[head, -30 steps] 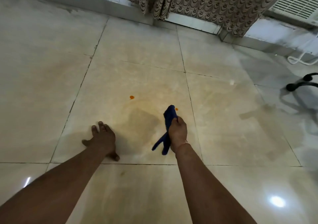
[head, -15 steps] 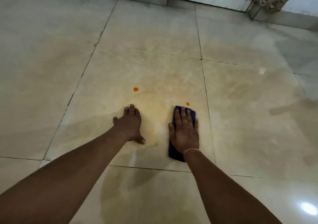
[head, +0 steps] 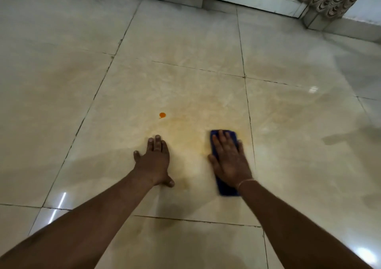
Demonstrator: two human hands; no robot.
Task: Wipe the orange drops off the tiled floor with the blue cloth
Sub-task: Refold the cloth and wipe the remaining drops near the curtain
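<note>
Right hand [head: 229, 161] presses flat, fingers spread, on blue cloth [head: 225, 188] to scrub; left hand [head: 153, 161], splayed empty on the floor [head: 185, 41] as a brace, is nearer the orange drop [head: 162, 115].

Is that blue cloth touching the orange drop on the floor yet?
Apart. The head view shows bare tile between the blue cloth, pressed flat under the right hand, and the orange drop, which lies beyond the left hand.

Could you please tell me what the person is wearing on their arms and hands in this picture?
Both forearms are bare, with no sleeves showing. The left hand wears nothing visible: no glove, ring or band. The right hand is also ungloved, with a thin light-coloured bangle around its wrist.
</note>
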